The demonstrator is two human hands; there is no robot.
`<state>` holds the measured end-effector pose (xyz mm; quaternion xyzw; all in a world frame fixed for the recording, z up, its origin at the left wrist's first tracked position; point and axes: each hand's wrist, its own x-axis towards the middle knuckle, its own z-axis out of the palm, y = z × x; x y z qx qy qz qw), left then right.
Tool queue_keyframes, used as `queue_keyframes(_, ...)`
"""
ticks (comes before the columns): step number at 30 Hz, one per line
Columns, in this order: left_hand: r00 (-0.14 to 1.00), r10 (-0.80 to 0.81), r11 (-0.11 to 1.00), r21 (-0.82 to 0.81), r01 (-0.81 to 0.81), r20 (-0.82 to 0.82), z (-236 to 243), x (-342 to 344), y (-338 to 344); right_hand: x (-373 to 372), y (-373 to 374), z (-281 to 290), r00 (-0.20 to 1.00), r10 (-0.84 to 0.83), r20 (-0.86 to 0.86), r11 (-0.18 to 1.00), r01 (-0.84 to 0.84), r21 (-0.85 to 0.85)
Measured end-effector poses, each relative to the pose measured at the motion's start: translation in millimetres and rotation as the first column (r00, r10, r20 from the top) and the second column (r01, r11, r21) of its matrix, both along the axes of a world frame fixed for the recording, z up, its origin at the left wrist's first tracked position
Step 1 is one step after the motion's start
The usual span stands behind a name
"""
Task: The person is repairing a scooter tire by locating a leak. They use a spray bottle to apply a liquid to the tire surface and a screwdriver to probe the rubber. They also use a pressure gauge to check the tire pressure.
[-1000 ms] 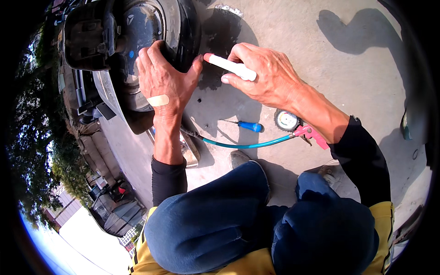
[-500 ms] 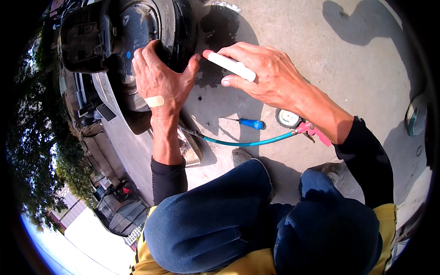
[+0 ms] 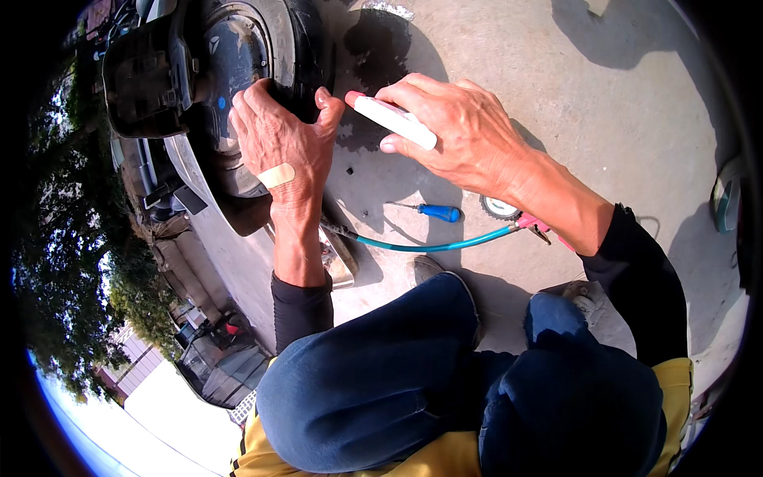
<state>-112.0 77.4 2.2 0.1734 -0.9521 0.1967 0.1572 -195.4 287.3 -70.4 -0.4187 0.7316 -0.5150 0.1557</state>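
Note:
A black scooter-type wheel with a scuffed hub stands at the upper left. My left hand, with a plaster on its back, is curled over the wheel's tyre. Its thumb is stretched out to the right, and its fingertips are partly hidden. Just right of that thumb, my right hand is closed round a thick white marker pen. The pen's red end points left at the left thumb, with a small gap between them.
A blue-handled screwdriver lies on the concrete. Below it curves a teal air hose, leading to a round pressure gauge with a pink handle, partly behind my right forearm. A metal tray sits beside my left forearm.
My right hand has shifted slightly left with the marker pen. The left hand has tilted a little and stays at the tyre. The whole view has moved slightly.

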Motion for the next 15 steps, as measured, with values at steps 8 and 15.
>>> queue_keyframes(8, 0.996, -0.091, 0.984, 0.153, 0.087, 0.021, 9.0, 17.9, -2.7, 2.9, -2.0, -3.5, 1.0, -0.01, -0.011, 1.0, 0.01, -0.025)
queue_keyframes(15, 0.993, -0.115, 0.982, 0.153, 0.11, 0.024, 8.0, 17.9, -7.4, -6.8, -6.4, 1.8, 0.994, 0.069, 0.084, 0.991, -0.078, 0.112)
